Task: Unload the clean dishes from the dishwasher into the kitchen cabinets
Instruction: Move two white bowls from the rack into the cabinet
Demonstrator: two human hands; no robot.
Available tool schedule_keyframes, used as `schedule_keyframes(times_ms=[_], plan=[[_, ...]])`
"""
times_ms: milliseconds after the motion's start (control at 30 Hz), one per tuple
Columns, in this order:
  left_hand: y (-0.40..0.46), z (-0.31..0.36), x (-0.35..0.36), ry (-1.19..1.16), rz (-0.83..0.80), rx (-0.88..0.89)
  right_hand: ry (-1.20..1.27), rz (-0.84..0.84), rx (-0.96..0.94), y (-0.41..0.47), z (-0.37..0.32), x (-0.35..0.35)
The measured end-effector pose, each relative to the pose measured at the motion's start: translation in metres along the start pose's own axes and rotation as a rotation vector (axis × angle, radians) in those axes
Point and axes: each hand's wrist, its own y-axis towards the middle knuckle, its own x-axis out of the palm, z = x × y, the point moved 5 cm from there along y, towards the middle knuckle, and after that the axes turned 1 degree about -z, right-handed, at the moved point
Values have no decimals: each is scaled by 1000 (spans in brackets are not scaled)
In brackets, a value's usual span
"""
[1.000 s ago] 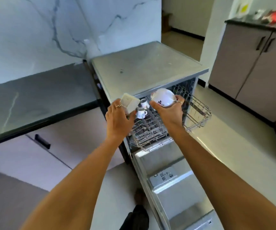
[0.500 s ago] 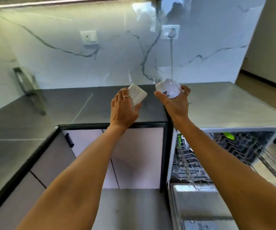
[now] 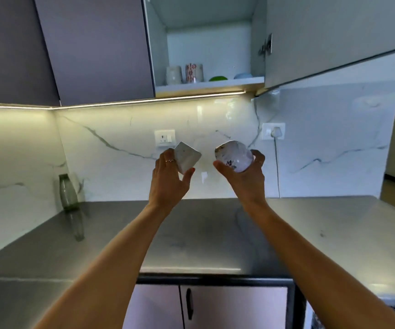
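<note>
Flanking the open cabinet (image 3: 206,87): grey doors (image 3: 92,48).

Both forearms are bare from elbow to wrist, with no sleeve, watch or bracelet on either. The left hand (image 3: 168,184) wears a thin metal ring with a small raised setting on one of its middle fingers. The right hand (image 3: 246,179) wears a slim band on one finger near the outer edge. The one clearly visible thumbnail is short.
</note>
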Motion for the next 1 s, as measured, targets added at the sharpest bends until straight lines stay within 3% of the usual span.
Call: schedule_keyframes(times_ms=[200,467,767,1000], plan=[[67,5,-9,-56,54,139,-51,-83,-111,64,-26,29],[163,-16,-6,7,90,247,-154,28,-297,153,-72,41],[281,-28,8,-34,109,200,-184,67,-421,276,-101,41],[356,-40,44,-42,-47,148,-206,57,-413,362,-99,56]])
